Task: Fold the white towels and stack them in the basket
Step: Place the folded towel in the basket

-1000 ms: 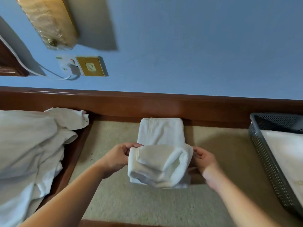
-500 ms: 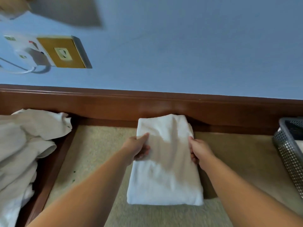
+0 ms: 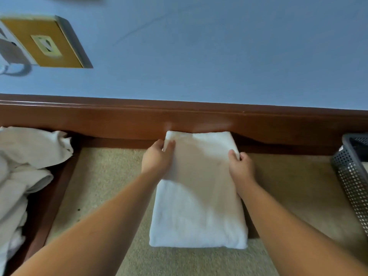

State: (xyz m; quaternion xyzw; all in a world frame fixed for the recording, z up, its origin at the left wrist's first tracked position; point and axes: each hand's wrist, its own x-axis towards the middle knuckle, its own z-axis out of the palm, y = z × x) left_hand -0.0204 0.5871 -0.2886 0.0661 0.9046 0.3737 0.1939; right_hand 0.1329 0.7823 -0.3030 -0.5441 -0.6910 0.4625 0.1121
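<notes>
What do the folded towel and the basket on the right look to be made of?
Folded towel: soft white terry-like cloth, judging by its fuzzy matte nap and rounded fold edges. Basket: probably grey moulded plastic, its wall pierced by a regular grid of small holes.

The dark grey perforated plastic basket is cut off by the right edge, so only its left wall and a sliver of its inside show. The pile of crumpled white towels runs off the left edge. The fingers of the left hand and right hand are tucked under the sides of the folded white towel. The brass socket plate is blurred, and a white plug beside it is cropped.
</notes>
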